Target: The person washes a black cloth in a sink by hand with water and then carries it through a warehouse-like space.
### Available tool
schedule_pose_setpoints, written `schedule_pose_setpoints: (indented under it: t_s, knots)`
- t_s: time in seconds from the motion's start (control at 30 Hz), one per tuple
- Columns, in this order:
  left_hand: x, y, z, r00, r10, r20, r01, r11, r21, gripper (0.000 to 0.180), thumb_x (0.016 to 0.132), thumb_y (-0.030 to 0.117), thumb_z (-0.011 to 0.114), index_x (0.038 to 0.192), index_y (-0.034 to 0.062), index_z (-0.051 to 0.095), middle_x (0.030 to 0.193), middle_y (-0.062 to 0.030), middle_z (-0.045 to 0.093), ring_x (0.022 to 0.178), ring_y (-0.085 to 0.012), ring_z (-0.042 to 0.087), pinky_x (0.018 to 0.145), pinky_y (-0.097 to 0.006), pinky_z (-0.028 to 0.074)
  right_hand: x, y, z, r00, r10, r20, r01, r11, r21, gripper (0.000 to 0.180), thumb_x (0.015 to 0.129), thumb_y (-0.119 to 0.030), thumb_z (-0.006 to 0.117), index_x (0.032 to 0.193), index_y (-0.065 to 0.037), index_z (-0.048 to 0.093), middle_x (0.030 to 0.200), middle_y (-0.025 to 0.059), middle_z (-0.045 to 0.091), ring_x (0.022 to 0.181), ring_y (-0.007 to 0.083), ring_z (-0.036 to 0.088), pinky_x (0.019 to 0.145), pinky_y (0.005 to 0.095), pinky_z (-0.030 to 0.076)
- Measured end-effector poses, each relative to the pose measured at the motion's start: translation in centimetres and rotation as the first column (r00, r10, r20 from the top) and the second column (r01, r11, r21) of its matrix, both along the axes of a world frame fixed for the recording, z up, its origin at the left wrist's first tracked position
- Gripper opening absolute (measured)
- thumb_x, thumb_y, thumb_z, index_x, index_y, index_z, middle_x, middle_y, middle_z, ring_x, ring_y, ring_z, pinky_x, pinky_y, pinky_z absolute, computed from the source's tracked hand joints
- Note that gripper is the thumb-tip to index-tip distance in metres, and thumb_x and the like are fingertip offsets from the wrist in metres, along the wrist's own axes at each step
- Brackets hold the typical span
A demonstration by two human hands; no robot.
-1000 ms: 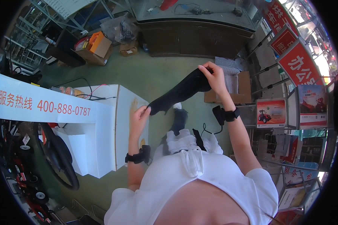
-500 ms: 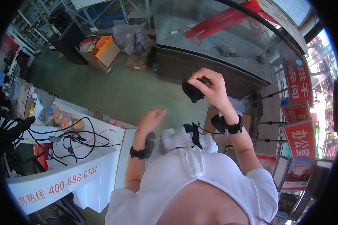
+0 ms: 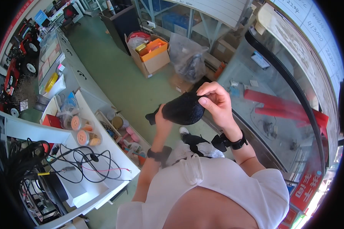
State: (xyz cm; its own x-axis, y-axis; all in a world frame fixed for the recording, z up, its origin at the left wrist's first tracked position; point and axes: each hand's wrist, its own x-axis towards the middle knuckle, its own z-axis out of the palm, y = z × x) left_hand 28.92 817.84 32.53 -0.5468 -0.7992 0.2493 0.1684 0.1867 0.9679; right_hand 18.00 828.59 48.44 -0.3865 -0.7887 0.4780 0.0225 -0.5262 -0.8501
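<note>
Both hands were raised in front of the person's chest, over the green floor (image 3: pixel 114 82), with a black sock (image 3: pixel 181 110) bunched into a rounded lump between them. The right hand (image 3: pixel 214 103) had its grip closed on the sock's right end, fingers curled over the top and the thumb pressed against the fabric. The left hand (image 3: pixel 161 119) was mostly hidden behind the sock, its grip closed on the left end, where a small dark tail of fabric stuck out. Each wrist carried a black band. To the person's left stood a white desk (image 3: pixel 111 152) with tangled black cables (image 3: pixel 80 158) and two clear jars with orange lids (image 3: pixel 82 129). A glass display case (image 3: pixel 271 99) stood to the right, and an open cardboard box (image 3: pixel 153 57) sat on the floor beyond.
</note>
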Motion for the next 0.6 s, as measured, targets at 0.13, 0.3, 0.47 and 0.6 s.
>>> schedule_pose_setpoints:
  t_s: [0.13,0.3,0.47,0.6]
  knots:
    - [-0.4,-4.5,0.2,0.976,0.215,-0.021,-0.216,0.976,-0.042,0.025,0.072,0.003,0.047,0.096,-0.0008,0.052,0.087,-0.0087,0.058,0.080,-0.0144,0.054,0.074,-0.027,0.041,-3.4,-5.5,0.0,0.990,0.082,-0.115,-0.071,0.992,0.102,0.015,0.073,0.005,0.054,0.087,0.002,0.055,0.087,0.0072,0.056,0.079,0.0113,0.051,0.069,0.0215,0.040]
    - [3.5,-8.0,-1.1,0.919,0.386,0.078,-0.384,0.922,-0.037,0.025,0.067,-0.003,0.042,0.089,-0.0038,0.052,0.082,-0.0098,0.059,0.077,-0.0176,0.055,0.073,-0.026,0.041,-3.9,-10.8,-3.4,0.961,0.262,-0.092,-0.222,0.924,0.312,0.016,0.075,0.002,0.053,0.091,0.001,0.056,0.084,0.0046,0.058,0.074,0.0066,0.052,0.065,0.0186,0.041]
    - [7.8,-14.0,-3.1,0.837,0.313,0.449,-0.329,0.943,-0.044,0.033,0.065,-0.001,0.048,0.098,0.0009,0.052,0.087,-0.0165,0.057,0.083,-0.0244,0.056,0.073,-0.029,0.042,-4.3,-17.6,-6.4,0.920,0.382,-0.091,-0.323,0.866,0.382,0.017,0.077,-0.001,0.052,0.093,-0.001,0.057,0.088,0.0022,0.058,0.078,0.0059,0.051,0.066,0.0191,0.042]
    - [8.8,-20.0,-3.4,0.785,0.262,0.561,-0.225,0.965,-0.136,0.051,0.063,-0.002,0.051,0.113,0.0069,0.043,0.094,-0.0166,0.055,0.087,-0.0287,0.054,0.075,-0.031,0.042,-3.5,-24.9,-7.5,0.923,0.370,-0.104,-0.278,0.831,0.481,0.016,0.078,-0.003,0.050,0.093,-0.002,0.057,0.087,0.0013,0.058,0.076,0.0053,0.052,0.065,0.0188,0.042]
